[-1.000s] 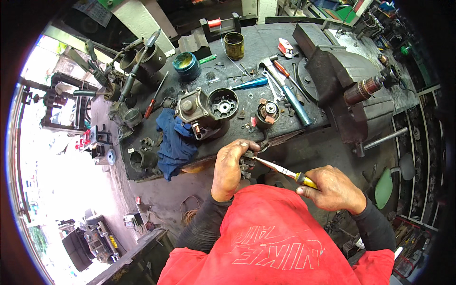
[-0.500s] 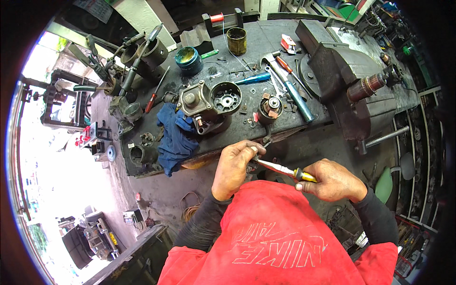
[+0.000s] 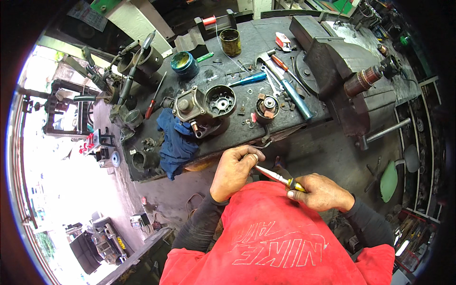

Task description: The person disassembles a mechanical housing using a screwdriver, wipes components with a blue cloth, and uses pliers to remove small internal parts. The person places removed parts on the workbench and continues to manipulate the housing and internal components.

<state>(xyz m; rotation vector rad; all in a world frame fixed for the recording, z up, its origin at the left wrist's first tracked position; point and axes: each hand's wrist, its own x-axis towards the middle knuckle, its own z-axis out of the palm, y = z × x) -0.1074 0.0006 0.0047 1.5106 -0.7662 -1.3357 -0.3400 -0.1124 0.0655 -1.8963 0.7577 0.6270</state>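
In front of my red shirt, my left hand is closed, thumb and fingers pinched on a small part mostly hidden by them. A thin bent metal piece shows just beyond its fingertips. My right hand is wrapped round the handle of a yellow-and-black-handled tool with a tapering silver shaft. Its tip points left and meets the left fingertips. On the bench beyond stand a metal motor housing with a round open end and a small round assembly with copper-coloured blocks.
A blue cloth hangs over the near edge of the workbench. A hammer, a blue screwdriver and wrenches lie behind. At right stands a big vise with a copper-wound armature on it. A blue jar sits at the back.
My right hand and the tool have shifted slightly left and down, closer to my left hand. The dark part seen at my left fingertips is now mostly covered. The view has shifted slightly.
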